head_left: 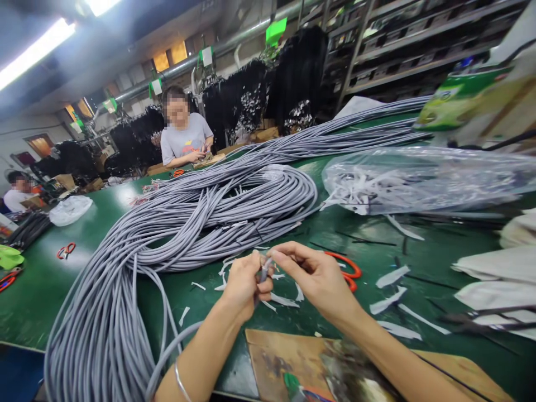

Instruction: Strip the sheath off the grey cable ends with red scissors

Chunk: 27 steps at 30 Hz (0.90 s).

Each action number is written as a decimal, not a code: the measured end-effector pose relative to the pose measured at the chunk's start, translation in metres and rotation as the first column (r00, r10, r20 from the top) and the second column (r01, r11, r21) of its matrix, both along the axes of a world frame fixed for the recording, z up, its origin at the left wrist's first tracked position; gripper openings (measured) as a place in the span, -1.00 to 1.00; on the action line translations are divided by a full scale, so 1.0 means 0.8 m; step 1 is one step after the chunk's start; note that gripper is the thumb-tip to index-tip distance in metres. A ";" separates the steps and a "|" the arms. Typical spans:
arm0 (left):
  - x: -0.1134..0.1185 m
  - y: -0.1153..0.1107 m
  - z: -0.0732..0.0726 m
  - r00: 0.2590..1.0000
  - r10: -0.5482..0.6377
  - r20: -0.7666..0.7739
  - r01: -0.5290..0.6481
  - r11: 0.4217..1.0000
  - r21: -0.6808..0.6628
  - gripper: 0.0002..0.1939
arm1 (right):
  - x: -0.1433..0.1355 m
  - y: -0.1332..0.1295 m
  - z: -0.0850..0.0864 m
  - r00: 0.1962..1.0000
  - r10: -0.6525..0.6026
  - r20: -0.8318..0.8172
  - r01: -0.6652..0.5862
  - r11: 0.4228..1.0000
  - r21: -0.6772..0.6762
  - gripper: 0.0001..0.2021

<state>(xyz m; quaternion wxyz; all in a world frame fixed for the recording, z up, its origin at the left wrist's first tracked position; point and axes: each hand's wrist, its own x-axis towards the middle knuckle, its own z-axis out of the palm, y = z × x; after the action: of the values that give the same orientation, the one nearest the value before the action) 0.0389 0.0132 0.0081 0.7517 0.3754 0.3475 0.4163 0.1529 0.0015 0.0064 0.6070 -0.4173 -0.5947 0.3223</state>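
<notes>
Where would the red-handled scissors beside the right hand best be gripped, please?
Probably by the red handle loops, coming from the right: they jut out past the right hand, which hides the blades.

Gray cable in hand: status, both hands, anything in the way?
Left hand gripping gray cable. Right hand fingering its upper end, pinch unclear. Red-handled scissors partly behind right hand; white strips scattered nearby.
</notes>
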 end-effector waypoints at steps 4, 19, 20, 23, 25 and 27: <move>-0.008 0.004 0.011 0.992 -0.084 0.094 0.092 0.992 -0.083 -0.52 | -0.001 0.002 0.001 0.997 0.022 -0.079 -0.025 0.999 -0.044 -0.71; -0.031 0.004 0.024 0.799 0.221 -0.558 0.061 0.895 0.442 -0.85 | -0.001 0.005 -0.005 0.980 -0.103 -0.169 0.072 0.981 -0.183 -0.66; -0.030 0.003 0.024 0.804 0.232 -0.548 0.050 0.891 0.451 -0.84 | -0.002 0.005 -0.005 0.985 -0.079 -0.152 0.050 0.981 -0.187 -0.68; -0.031 0.002 0.025 0.829 0.199 -0.522 0.073 0.888 0.455 -0.74 | -0.003 0.004 -0.006 0.998 -0.046 -0.051 0.038 0.987 -0.158 -0.73; -0.033 0.002 0.026 0.876 0.105 -0.470 0.122 0.896 0.428 -0.61 | -0.003 0.004 -0.007 0.998 -0.057 -0.011 0.056 0.992 -0.117 -0.74; -0.034 0.001 0.027 0.926 -0.014 -0.377 0.165 0.914 0.371 -0.52 | -0.003 0.002 -0.008 0.998 -0.062 0.018 0.063 0.995 -0.081 -0.74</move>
<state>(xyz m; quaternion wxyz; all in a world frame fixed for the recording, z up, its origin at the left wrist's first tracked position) 0.0114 0.0142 0.0296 0.6006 0.6065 0.3719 0.3650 0.1508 0.0034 0.0003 0.5946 -0.4627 -0.5723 0.3238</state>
